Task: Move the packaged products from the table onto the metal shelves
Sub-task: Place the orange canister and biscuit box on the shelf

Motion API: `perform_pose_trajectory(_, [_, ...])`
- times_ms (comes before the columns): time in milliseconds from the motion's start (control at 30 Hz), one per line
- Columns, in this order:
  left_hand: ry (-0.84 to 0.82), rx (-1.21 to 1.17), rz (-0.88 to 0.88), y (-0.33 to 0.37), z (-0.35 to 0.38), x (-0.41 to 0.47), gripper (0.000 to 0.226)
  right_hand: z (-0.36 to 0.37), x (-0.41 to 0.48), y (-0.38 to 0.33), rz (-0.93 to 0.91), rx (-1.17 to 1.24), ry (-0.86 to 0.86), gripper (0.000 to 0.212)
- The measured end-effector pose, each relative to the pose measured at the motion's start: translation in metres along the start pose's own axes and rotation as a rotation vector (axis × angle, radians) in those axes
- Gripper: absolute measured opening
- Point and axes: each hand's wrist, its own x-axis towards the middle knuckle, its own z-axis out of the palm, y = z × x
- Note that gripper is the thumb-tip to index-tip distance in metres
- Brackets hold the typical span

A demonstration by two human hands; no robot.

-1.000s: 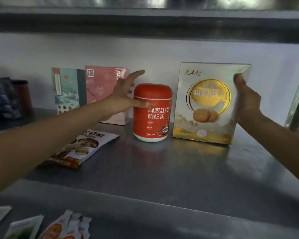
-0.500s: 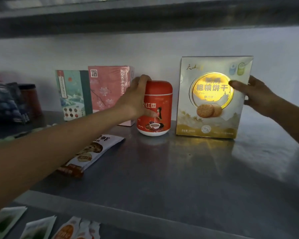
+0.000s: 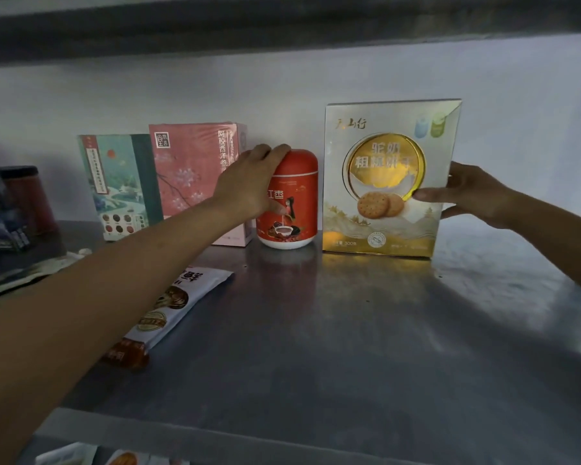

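Now your left hand point(image 3: 249, 186) curls round the jar point(image 3: 292, 209), fingers over its shoulder. A second ago it lay flat against the jar, and the label has since turned leftward. Your right hand point(image 3: 473, 196) pinches the right edge of the box point(image 3: 383, 176), lower than before. Both products stand far back on the shelf point(image 3: 349, 330), right of the pink box point(image 3: 192, 169), so placing looks done and only squaring remains. Jar and box are upright, long axes vertical, the box's face toward you.
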Motion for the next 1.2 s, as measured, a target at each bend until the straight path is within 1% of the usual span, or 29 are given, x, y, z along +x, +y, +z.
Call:
perform_pose_trajectory(267, [-0.030,-0.039,-0.034,0.002,0.006,-0.001,0.106,0.015,-0.003,0.005,-0.016,0.075,0.092,0.050])
perform_pose_trajectory(333, [-0.052,-0.043,-0.066,0.006,0.004,-0.004,0.107,0.017,-0.008,0.005,-0.007,0.056,0.115,0.051])
perform_pose_trajectory(400, [-0.037,-0.100,-0.113,0.011,-0.003,-0.011,0.106,0.017,-0.016,0.004,0.021,-0.022,0.130,0.054])
perform_pose_trajectory(467, [-0.005,-0.156,-0.126,0.019,-0.020,-0.023,0.093,0.014,-0.030,0.002,0.093,-0.145,0.105,0.064])
perform_pose_trajectory(500, [-0.001,-0.159,-0.096,0.024,-0.032,-0.032,0.082,0.012,-0.039,0.001,0.140,-0.212,0.092,0.072])
perform_pose_trajectory(533, [0.002,-0.149,-0.054,0.031,-0.046,-0.044,0.071,0.008,-0.049,-0.001,0.191,-0.281,0.092,0.076])
perform_pose_trajectory(567, [0.017,-0.142,-0.014,0.037,-0.059,-0.059,0.063,0.006,-0.062,-0.006,0.224,-0.348,0.100,0.072])
perform_pose_trajectory(633, [0.080,-0.168,0.032,0.046,-0.079,-0.097,0.056,0.003,-0.093,-0.020,0.237,-0.468,0.118,0.053])
perform_pose_trajectory(700, [0.182,-0.276,0.098,0.053,-0.087,-0.143,0.052,0.010,-0.132,-0.040,0.207,-0.549,0.148,0.039])
perform_pose_trajectory(767, [0.267,-0.437,0.207,0.062,-0.085,-0.182,0.048,0.026,-0.177,-0.058,0.146,-0.540,0.240,0.030])
perform_pose_trajectory(833, [0.310,-0.553,0.311,0.071,-0.068,-0.210,0.043,0.051,-0.226,-0.072,0.097,-0.473,0.390,0.022])
perform_pose_trajectory(900, [0.354,-0.672,0.441,0.086,-0.046,-0.236,0.039,0.083,-0.276,-0.083,0.089,-0.421,0.559,0.019])
perform_pose_trajectory(933, [0.357,-0.758,0.508,0.095,-0.036,-0.249,0.037,0.100,-0.302,-0.085,0.097,-0.418,0.649,0.019])
perform_pose_trajectory(1000, [0.306,-0.916,0.651,0.109,-0.013,-0.280,0.036,0.137,-0.358,-0.083,0.167,-0.444,0.840,0.022])
perform_pose_trajectory(1033, [0.261,-0.970,0.724,0.114,-0.001,-0.297,0.036,0.158,-0.387,-0.078,0.237,-0.458,0.931,0.022])
perform_pose_trajectory(1100, [0.143,-1.045,0.842,0.122,0.022,-0.331,0.036,0.199,-0.446,-0.066,0.439,-0.491,1.092,0.021])
perform_pose_trajectory(1200, [-0.074,-1.085,0.958,0.134,0.052,-0.374,0.038,0.266,-0.535,-0.045,0.890,-0.512,1.296,0.024])
